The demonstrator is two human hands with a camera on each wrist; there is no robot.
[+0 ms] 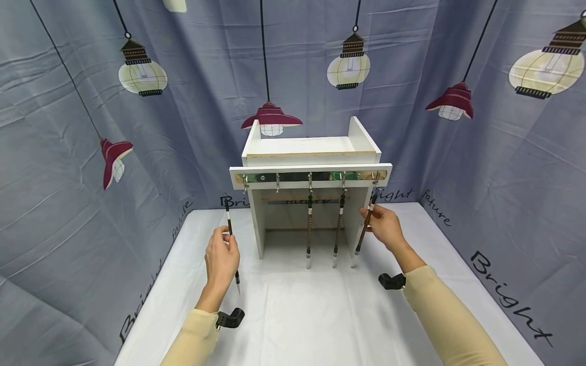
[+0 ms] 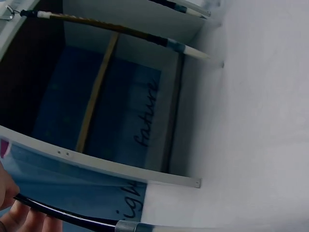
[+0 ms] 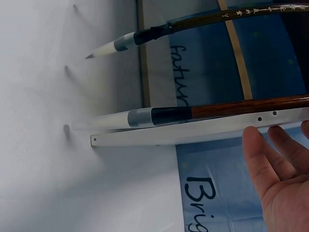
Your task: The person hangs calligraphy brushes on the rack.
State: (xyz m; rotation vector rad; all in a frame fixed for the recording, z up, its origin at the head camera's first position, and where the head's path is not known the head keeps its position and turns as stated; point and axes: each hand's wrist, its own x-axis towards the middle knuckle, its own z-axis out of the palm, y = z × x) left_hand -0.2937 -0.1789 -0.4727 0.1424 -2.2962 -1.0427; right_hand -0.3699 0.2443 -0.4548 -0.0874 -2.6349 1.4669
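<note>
1. A white wooden rack (image 1: pixel 258 223) is standing on the white cloth-covered desk (image 1: pixel 293 315), centre frame, its long white rail (image 1: pixel 293 168) carrying five small metal hooks (image 1: pixel 277 183).
2. Three hooks look done: a brown patterned brush (image 1: pixel 309 223) is hanging near the centre, a thin dark brush (image 1: pixel 340 223) just to its right, and a reddish-brown wooden brush (image 3: pixel 248 106) at the rack's right edge.
3. The two leftmost hooks are bearing nothing.
4. Left of centre, the left hand (image 1: pixel 223 256) is pinching a slim glossy black brush (image 2: pixel 72 215) between thumb and fingers; it is tilting slightly beside the rack, apart from the hooks — its hanging seems not yet done.
5. Right of centre, the right hand (image 1: pixel 386 226) is reaching to the reddish-brown brush, fingers apart and loosely curved; whether they are touching it, I cannot tell.
6. By judgement, three brushes are up and one is awaiting a hook.
</note>
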